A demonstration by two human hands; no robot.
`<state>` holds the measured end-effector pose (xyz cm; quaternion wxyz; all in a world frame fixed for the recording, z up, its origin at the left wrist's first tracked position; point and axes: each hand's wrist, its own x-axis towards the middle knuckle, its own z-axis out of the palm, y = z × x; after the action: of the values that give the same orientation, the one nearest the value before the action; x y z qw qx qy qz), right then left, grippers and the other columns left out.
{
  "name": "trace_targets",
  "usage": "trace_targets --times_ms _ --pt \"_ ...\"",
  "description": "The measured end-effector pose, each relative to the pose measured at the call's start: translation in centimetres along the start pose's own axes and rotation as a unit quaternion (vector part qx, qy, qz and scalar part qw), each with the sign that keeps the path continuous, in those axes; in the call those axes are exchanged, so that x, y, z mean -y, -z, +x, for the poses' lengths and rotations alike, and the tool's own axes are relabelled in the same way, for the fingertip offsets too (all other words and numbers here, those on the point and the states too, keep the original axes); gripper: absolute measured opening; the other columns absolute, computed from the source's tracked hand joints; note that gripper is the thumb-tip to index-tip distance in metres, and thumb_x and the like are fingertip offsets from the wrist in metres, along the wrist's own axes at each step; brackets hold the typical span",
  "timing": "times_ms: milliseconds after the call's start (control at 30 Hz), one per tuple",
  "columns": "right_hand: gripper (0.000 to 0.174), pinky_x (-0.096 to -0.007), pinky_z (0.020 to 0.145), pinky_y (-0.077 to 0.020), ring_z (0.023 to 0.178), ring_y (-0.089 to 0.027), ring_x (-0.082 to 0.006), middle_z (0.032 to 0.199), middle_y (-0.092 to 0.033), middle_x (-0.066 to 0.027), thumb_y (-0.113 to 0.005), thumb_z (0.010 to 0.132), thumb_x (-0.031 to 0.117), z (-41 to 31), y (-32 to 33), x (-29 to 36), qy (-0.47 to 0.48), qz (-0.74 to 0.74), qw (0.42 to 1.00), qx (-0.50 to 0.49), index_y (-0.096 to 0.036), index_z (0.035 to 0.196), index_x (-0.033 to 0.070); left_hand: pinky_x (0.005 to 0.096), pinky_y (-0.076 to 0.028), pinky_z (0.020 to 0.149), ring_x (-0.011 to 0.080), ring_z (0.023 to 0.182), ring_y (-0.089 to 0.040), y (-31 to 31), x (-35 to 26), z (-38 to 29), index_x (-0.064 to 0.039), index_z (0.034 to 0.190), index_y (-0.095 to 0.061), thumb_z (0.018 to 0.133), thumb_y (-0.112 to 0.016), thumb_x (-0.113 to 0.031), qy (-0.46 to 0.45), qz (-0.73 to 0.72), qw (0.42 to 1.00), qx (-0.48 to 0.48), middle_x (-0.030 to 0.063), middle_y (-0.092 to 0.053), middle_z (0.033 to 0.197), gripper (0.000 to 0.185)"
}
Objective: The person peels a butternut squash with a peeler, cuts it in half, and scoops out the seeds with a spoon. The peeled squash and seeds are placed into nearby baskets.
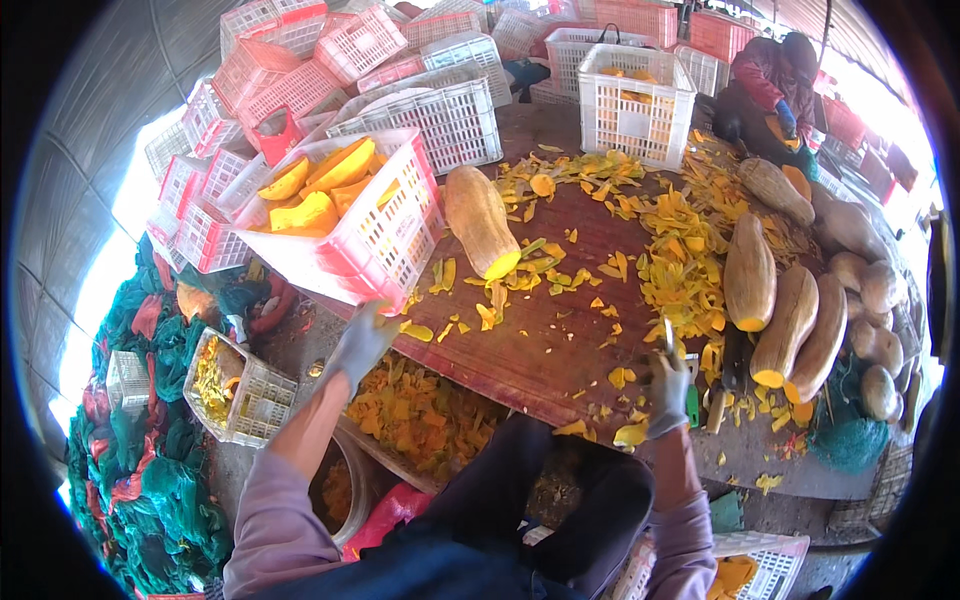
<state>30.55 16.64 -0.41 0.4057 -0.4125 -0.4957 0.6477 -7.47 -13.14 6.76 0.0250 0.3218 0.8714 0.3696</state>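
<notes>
My left hand (367, 334), in a grey glove, touches the lower corner of a pink and white plastic crate (352, 255) filled with peeled orange squash pieces (319, 206). At the right of the red tabletop (517, 352), my gloved right hand (670, 386) is closed around a small tool with a metal blade (669, 335); its handle is hidden by the fingers. Beside that hand lie a green-handled peeler (691, 401) and a knife with a wooden handle (717, 411). A butternut-type squash (480, 221) with one cut end lies right of the crate.
Peelings (679, 255) spread over the table's back and right. Several whole squashes (750, 274) lie at right. A white crate (636, 112) stands at the back, near another person (772, 97). Below the front edge sits a bin of peelings (420, 420); green netting (165, 487) is heaped at left.
</notes>
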Motion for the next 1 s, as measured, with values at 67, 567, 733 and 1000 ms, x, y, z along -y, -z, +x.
trace_targets --times_ms 67,567,733,1000 --pt "0.032 -0.0296 0.061 -0.0493 0.074 -0.064 -0.0158 0.086 -0.066 -0.0066 -0.056 0.092 0.013 2.1 3.6 0.2 0.079 -0.165 0.981 -0.06 -0.061 0.123 0.005 0.0273 -0.052 0.081 0.0187 0.093 -0.064 -3.9 -3.2 5.3 0.0 0.131 -0.053 0.087 -0.075 -0.018 -0.069 -0.025 0.997 -0.016 0.0104 -0.065 0.112 0.052" --pt "0.037 -0.0427 0.083 -0.0518 0.097 -0.064 -0.0362 0.108 -0.064 -0.017 -0.062 0.086 0.015 1.1 11.1 -0.8 0.208 -0.484 0.823 -0.212 -0.06 0.123 0.008 0.0494 -0.048 0.098 0.0439 0.123 -0.05 -23.4 -1.6 22.2 0.0 0.149 -0.024 0.071 -0.081 -0.052 0.112 -0.05 0.989 -0.084 0.0368 -0.039 0.137 0.111" --pt "0.042 -0.044 0.08 -0.0519 0.094 -0.064 -0.0348 0.103 -0.062 -0.0151 -0.063 0.085 0.017 2.3 10.0 -0.2 0.218 -0.539 0.804 -0.123 -0.059 0.125 0.006 0.0498 -0.048 0.097 0.0494 0.118 -0.05 -22.7 -1.4 22.5 0.002 0.15 -0.022 0.069 -0.082 -0.056 0.075 -0.032 0.995 -0.059 0.0388 -0.037 0.136 0.116" --pt "0.039 -0.0459 0.079 -0.0515 0.094 -0.062 -0.0361 0.102 -0.062 -0.0138 -0.07 0.08 0.018 0.5 11.8 -1.1 0.213 -0.587 0.781 -0.009 -0.062 0.117 0.01 0.0432 -0.044 0.102 0.0431 0.129 -0.047 -20.9 -9.2 23.5 0.002 0.145 -0.036 0.074 -0.079 -0.048 0.05 0.268 0.955 -0.119 0.0331 -0.04 0.145 0.097"
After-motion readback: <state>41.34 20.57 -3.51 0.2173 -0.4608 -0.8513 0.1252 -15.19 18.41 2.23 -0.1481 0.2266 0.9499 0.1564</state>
